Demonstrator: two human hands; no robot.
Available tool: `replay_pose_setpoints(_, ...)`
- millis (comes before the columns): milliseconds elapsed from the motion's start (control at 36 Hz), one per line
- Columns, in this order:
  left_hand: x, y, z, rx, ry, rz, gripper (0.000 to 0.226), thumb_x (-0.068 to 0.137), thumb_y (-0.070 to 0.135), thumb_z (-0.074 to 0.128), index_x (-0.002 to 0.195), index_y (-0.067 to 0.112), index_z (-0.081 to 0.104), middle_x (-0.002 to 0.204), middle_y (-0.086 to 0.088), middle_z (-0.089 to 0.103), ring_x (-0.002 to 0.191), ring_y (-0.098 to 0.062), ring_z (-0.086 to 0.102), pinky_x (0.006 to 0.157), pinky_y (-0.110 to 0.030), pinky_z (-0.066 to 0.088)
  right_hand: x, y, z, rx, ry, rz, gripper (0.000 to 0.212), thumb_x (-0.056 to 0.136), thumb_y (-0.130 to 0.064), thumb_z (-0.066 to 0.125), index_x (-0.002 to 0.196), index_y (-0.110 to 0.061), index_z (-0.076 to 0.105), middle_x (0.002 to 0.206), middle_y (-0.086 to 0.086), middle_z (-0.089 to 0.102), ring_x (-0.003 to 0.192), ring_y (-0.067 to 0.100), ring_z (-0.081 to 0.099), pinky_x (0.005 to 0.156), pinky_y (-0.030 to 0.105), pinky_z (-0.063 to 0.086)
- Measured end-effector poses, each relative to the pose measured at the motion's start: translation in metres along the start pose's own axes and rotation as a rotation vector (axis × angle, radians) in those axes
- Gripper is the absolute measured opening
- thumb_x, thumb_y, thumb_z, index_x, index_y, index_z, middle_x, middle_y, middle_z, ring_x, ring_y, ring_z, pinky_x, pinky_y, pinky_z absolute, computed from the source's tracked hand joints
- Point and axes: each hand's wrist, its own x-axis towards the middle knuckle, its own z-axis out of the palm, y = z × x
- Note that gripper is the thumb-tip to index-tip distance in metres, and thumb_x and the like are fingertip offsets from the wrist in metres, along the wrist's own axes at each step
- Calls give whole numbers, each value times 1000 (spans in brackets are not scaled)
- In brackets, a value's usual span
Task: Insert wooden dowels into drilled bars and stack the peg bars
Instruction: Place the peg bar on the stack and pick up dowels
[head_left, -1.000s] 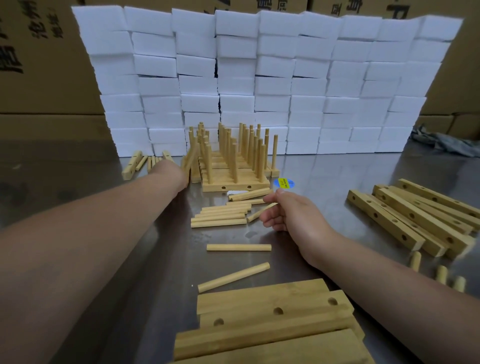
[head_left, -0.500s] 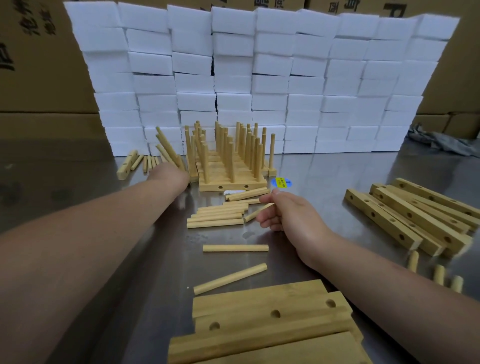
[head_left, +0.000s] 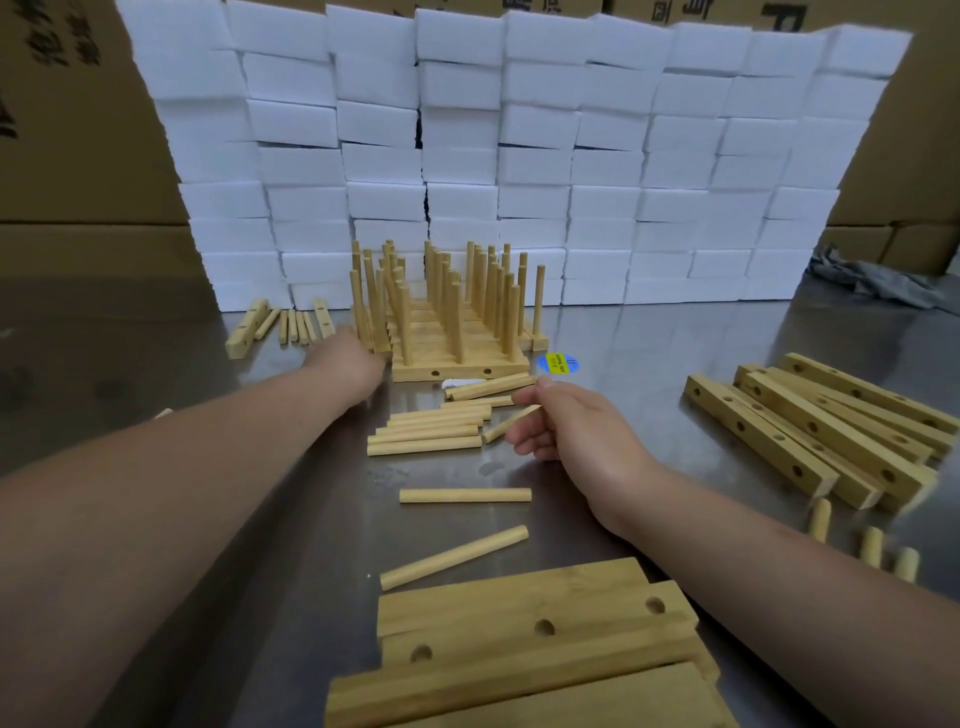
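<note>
Wooden dowel (head_left: 511, 423) pinched by right grip (head_left: 576, 431), fingers curled

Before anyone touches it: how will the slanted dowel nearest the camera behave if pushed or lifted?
The dowel is round and lies free on the smooth metal table, so a push would probably roll it. It looks solid wood: likely stiff, and light, being slim.

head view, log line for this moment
left hand at peg bar stack, grip unclear | right hand pinches dowel | loose dowels on table
</note>
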Motion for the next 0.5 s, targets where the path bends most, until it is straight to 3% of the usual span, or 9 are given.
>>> replay_pose_setpoints(56, -5, 1, -2, -2, 34, -35, 38, 93, 27, 47, 126, 11, 39, 109, -14, 55, 86, -26, 48, 60, -33, 39, 0, 0, 0, 3, -3, 2, 30, 100, -26, 35, 86, -15, 59, 57, -1, 61, 58, 13, 52, 58, 18, 41)
replay_pose_setpoints(111, -15, 3, -4, -88, 119, -54, 37, 92, 22, 45, 128, 13, 42, 107, -11, 54, 87, -26, 51, 66, -35, 42, 0, 0, 0, 4, -5, 0, 30, 100, -26, 35, 86, -15, 59, 56, -3, 61, 57, 12, 53, 56, 17, 41)
replay_pose_setpoints(167, -28, 7, -6, -181, 198, 26, 30, 91, 20, 43, 119, 17, 53, 103, -5, 56, 85, -23, 54, 66, -32, 43, 0, 1, 0, 4, -3, 0, 29, 100, -26, 36, 85, -16, 59, 55, -4, 61, 57, 12, 53, 57, 17, 41)
replay_pose_setpoints(222, -43, 12, -6, -232, 220, 166, 18, 90, 20, 43, 99, 24, 59, 96, 3, 57, 75, -15, 53, 57, -26, 39, 1, 1, 0, 2, -4, -2, 29, 99, -26, 36, 85, -16, 59, 53, -5, 61, 57, 12, 53, 58, 18, 41)
replay_pose_setpoints(306, -68, 26, -9, -236, 82, 312, 20, 90, 21, 45, 79, 32, 59, 78, 15, 54, 70, -5, 52, 55, -21, 37, 0, 1, 0, 0, -7, -7, 28, 99, -26, 37, 84, -17, 60, 53, -5, 62, 57, 11, 53, 58, 18, 41)
replay_pose_setpoints(389, -88, 35, -6, -40, -98, 405, 19, 88, 26, 50, 84, 27, 68, 84, 10, 63, 79, -11, 56, 66, -24, 44, 0, 1, 0, -16, -8, -19, 25, 97, -24, 41, 84, -18, 61, 54, -5, 62, 56, 11, 54, 56, 15, 42)
replay_pose_setpoints(500, -106, 28, 3, 76, -144, 506, 16, 84, 32, 56, 90, 30, 71, 88, 9, 62, 87, -13, 57, 77, -29, 49, -1, 0, 0, -44, -17, -21, 20, 95, -21, 45, 85, -16, 62, 59, -3, 62, 58, 11, 55, 53, 11, 43)
